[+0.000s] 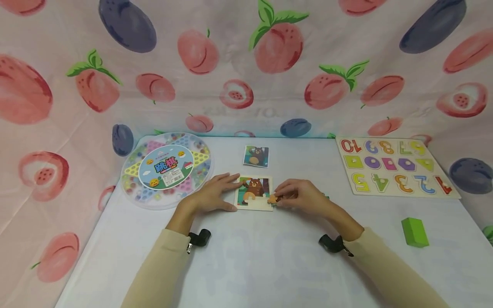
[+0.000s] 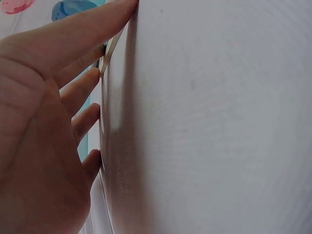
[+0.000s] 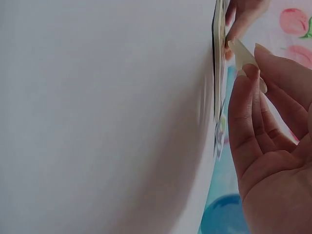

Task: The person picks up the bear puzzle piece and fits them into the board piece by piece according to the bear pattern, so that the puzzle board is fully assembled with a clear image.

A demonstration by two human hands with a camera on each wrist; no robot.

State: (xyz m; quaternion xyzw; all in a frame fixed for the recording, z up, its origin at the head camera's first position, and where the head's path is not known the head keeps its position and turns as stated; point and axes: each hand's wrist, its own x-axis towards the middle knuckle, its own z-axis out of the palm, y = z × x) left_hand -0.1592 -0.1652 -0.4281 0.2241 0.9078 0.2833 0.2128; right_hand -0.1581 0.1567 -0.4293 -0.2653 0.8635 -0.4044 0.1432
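A small square wooden puzzle board (image 1: 259,204) with a brown bear picture lies mid-table, pale bare wood showing along its lower right part. My left hand (image 1: 211,195) rests at the board's left side, fingers extended, with the index fingertip at the upper left edge and the thumb near the lower left corner. At the right edge, my right hand (image 1: 305,197) pinches a brown and tan puzzle piece (image 1: 273,199) between thumb and fingers. In the right wrist view that puzzle piece (image 3: 243,57) is tilted, its pale side showing. A green bit peeks out behind the right hand.
Behind the board lies a bear picture card (image 1: 256,156). A round Chinese checkers set (image 1: 166,167) sits at the left. To the right are a wooden number and shape board (image 1: 398,167) and a green block (image 1: 414,232). A fruit-print cloth (image 1: 231,55) hangs at the back.
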